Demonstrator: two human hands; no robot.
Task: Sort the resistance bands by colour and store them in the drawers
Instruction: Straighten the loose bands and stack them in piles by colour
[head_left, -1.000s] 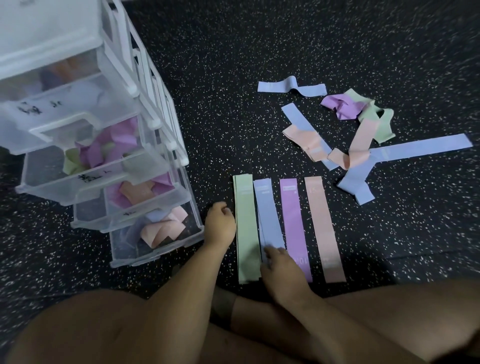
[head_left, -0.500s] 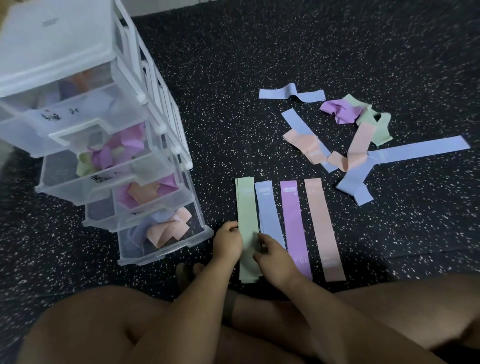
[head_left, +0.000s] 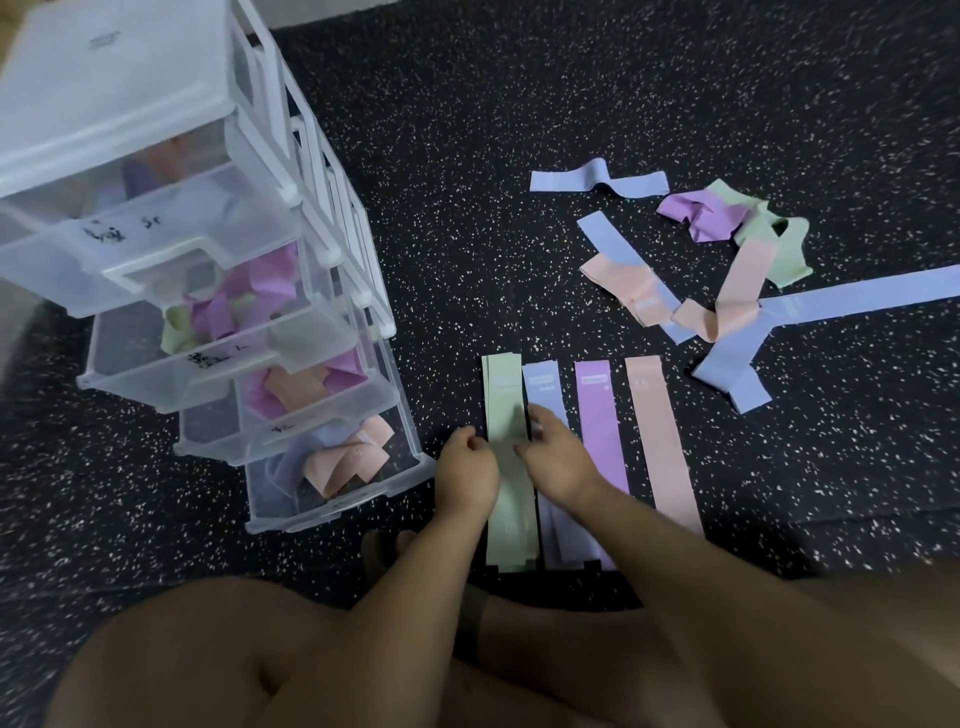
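Observation:
Four flat bands lie side by side on the dark floor: a green band (head_left: 505, 410), a blue band (head_left: 544, 387), a purple band (head_left: 600, 421) and a pink band (head_left: 657, 431). My left hand (head_left: 467, 470) is at the green band's left edge with curled fingers and my right hand (head_left: 558, 460) is at its right edge; both seem to pinch it. My right hand also covers part of the blue band. A clear plastic drawer unit (head_left: 130, 104) stands on the left with its drawers pulled out, holding mixed purple, green, pink and blue bands.
A loose tangle of blue, pink, purple and green bands (head_left: 727, 291) lies at the far right, with one wavy blue band (head_left: 597, 179) behind it. My bare legs cross the bottom of the view. The lowest drawer (head_left: 332, 512) juts out close to my left hand.
My left hand moved right to the green band's left edge. My right hand shifted from the blue band's lower part up to the green band's right edge. The view tilted slightly.

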